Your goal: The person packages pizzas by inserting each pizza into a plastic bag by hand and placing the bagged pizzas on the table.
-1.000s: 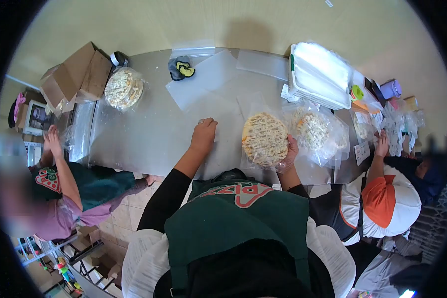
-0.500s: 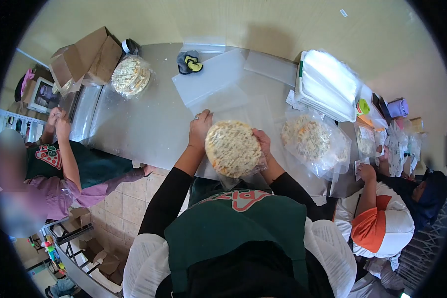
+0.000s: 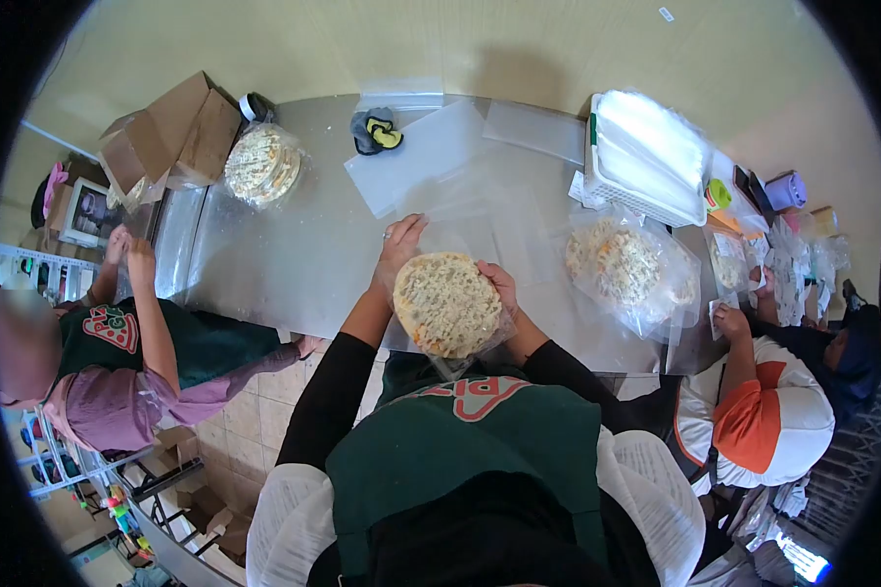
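A round pizza [image 3: 447,305] with pale shredded topping, in a clear plastic bag, is held up in front of my apron at the table's near edge. My left hand [image 3: 398,247] grips its upper left side, with a ring on one finger. On the right edge, my right hand [image 3: 500,287] has its thumb over the rim; its other fingers are partly hidden behind the pizza. Loose plastic hangs below the pizza. To the right of my right hand lies a group of bagged pizzas [image 3: 625,266] on the steel table [image 3: 294,235].
Bagged pizzas [image 3: 263,164] are stacked at the back left beside an open cardboard box [image 3: 171,127]. A white basket [image 3: 646,203] of plastic bags stands back right. Flat plastic sheets [image 3: 426,152] and a grey-yellow cloth item [image 3: 376,131] lie at the back. Co-workers sit left and right.
The pizza has shifted slightly left and toward the upper left with my right hand, and it is still held in both hands. My view has tilted a little.
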### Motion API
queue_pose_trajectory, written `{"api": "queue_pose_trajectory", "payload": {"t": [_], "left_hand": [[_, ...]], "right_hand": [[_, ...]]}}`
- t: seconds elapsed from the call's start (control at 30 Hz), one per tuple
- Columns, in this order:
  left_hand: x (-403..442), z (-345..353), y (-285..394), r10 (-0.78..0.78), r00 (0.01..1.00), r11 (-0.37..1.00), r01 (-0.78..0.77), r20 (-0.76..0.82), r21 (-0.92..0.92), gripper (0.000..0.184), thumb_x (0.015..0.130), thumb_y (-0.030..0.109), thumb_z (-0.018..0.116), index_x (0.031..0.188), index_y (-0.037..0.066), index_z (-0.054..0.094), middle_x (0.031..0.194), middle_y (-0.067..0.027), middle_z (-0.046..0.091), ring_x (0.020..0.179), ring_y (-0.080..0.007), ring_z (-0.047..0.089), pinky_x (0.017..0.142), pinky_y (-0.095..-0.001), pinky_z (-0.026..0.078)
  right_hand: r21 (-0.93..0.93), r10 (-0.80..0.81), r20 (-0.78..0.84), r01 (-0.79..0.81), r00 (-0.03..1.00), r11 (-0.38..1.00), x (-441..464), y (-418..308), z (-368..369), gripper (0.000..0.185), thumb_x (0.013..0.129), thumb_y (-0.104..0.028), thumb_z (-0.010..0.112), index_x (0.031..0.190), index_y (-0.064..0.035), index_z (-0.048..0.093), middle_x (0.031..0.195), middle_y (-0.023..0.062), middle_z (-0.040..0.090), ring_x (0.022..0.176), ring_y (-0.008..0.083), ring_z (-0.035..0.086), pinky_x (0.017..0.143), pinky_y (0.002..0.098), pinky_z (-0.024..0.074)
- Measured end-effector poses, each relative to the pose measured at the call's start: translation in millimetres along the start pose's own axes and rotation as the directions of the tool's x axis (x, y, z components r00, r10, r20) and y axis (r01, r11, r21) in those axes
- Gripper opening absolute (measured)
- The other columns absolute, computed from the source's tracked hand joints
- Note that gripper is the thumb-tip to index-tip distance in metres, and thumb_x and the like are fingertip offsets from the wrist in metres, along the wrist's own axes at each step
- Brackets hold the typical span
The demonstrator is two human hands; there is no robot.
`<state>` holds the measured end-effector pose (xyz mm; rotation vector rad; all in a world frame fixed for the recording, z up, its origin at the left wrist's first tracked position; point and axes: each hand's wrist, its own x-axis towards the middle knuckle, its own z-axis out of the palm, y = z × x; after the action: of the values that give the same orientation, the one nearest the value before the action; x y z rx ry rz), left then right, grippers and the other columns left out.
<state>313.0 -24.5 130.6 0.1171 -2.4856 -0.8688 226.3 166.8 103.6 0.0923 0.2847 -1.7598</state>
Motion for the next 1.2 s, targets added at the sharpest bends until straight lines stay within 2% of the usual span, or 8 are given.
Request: {"api": "queue_pose_trajectory", "payload": {"t": [0.07, 0.17, 0.37, 0.57, 0.7, 0.9, 1.1, 1.2], "left_hand": [[-1, -3, 3, -0.075, 0.997, 0.997, 0.076, 0.016, -0.027, 0.053, 0.069, 0.016, 0.068, 0.118, 0.001, 0.053, 0.124, -0.0150, 0.048, 0.111, -0.0310, 0.045, 0.094, -0.0375, 0.038], [1, -8, 9, 0.061, 0.998, 0.998, -0.061, 0.001, 0.004, 0.051, 0.067, 0.000, 0.062, 0.117, 0.005, 0.052, 0.119, -0.0155, 0.050, 0.107, -0.0338, 0.046, 0.094, -0.0392, 0.038], [1, -10, 13, 0.172, 0.985, 0.984, -0.171, 0.007, -0.051, 0.051, 0.068, -0.001, 0.062, 0.117, 0.003, 0.052, 0.119, -0.0163, 0.050, 0.107, -0.0341, 0.047, 0.092, -0.0395, 0.040], [-6, -7, 22, 0.073, 0.997, 0.997, -0.073, 0.002, -0.036, 0.052, 0.069, -0.001, 0.060, 0.120, 0.001, 0.048, 0.121, -0.0183, 0.047, 0.110, -0.0352, 0.047, 0.094, -0.0396, 0.039], [-6, -8, 24, 0.199, 0.976, 0.979, -0.202, 0.089, 0.027, 0.047, 0.074, -0.001, 0.054, 0.121, 0.000, 0.047, 0.122, -0.0193, 0.046, 0.115, -0.0355, 0.044, 0.097, -0.0396, 0.038], [-24, 8, 23, 0.219, 0.964, 0.974, -0.224, 0.152, 0.023, 0.047, 0.075, -0.003, 0.049, 0.122, -0.007, 0.043, 0.124, -0.0222, 0.043, 0.118, -0.0368, 0.042, 0.100, -0.0411, 0.035], [-31, 28, 36, 0.229, 0.969, 0.973, -0.232, 0.095, 0.021, 0.052, 0.073, -0.005, 0.049, 0.124, -0.009, 0.040, 0.126, -0.0238, 0.041, 0.119, -0.0399, 0.039, 0.102, -0.0439, 0.033], [-32, 37, 49, 0.198, 0.977, 0.980, -0.199, 0.080, 0.001, 0.053, 0.072, -0.006, 0.050, 0.124, -0.009, 0.039, 0.128, -0.0233, 0.040, 0.120, -0.0406, 0.038, 0.102, -0.0448, 0.032]], "right_hand": [[0.006, -0.018, -0.054, 0.018, 0.998, 1.000, -6, 0, 3, 0.042, 0.087, -0.030, 0.050, 0.103, 0.0075, 0.058, 0.098, 0.0204, 0.064, 0.087, 0.0296, 0.065, 0.081, 0.0420, 0.0517], [0.036, -0.063, -0.071, 0.065, 0.995, 0.997, -13, -4, 0, 0.042, 0.086, -0.030, 0.051, 0.104, 0.0075, 0.058, 0.099, 0.0207, 0.064, 0.088, 0.0303, 0.064, 0.082, 0.0424, 0.0514], [0.051, -0.199, -0.095, 0.205, 0.975, 0.977, -25, -10, -7, 0.040, 0.086, -0.028, 0.050, 0.106, 0.0058, 0.057, 0.104, 0.0197, 0.062, 0.094, 0.0314, 0.062, 0.086, 0.0431, 0.0487], [0.087, -0.162, -0.178, 0.179, 0.971, 0.980, -33, -8, -4, 0.045, 0.085, -0.029, 0.050, 0.115, 0.0052, 0.051, 0.113, 0.0201, 0.058, 0.102, 0.0324, 0.058, 0.091, 0.0456, 0.0445], [0.099, -0.204, -0.142, 0.219, 0.969, 0.971, -30, -3, -14, 0.048, 0.087, -0.030, 0.045, 0.119, 0.0046, 0.048, 0.117, 0.0205, 0.056, 0.107, 0.0335, 0.055, 0.095, 0.0470, 0.0413], [0.106, -0.435, -0.211, 0.463, 0.876, 0.880, -12, 22, 9, 0.051, 0.089, -0.033, 0.037, 0.126, 0.0025, 0.042, 0.126, 0.0207, 0.048, 0.116, 0.0352, 0.047, 0.099, 0.0481, 0.0363], [0.120, -0.703, -0.273, 0.748, 0.657, 0.653, 22, 28, 25, 0.049, 0.090, -0.030, 0.035, 0.127, 0.0009, 0.040, 0.127, 0.0187, 0.047, 0.117, 0.0338, 0.045, 0.101, 0.0464, 0.0341], [0.244, -0.691, -0.241, 0.731, 0.682, 0.637, 39, 19, 12, 0.045, 0.089, -0.024, 0.036, 0.126, 0.0000, 0.041, 0.124, 0.0172, 0.049, 0.115, 0.0321, 0.047, 0.100, 0.0451, 0.0360]]}}
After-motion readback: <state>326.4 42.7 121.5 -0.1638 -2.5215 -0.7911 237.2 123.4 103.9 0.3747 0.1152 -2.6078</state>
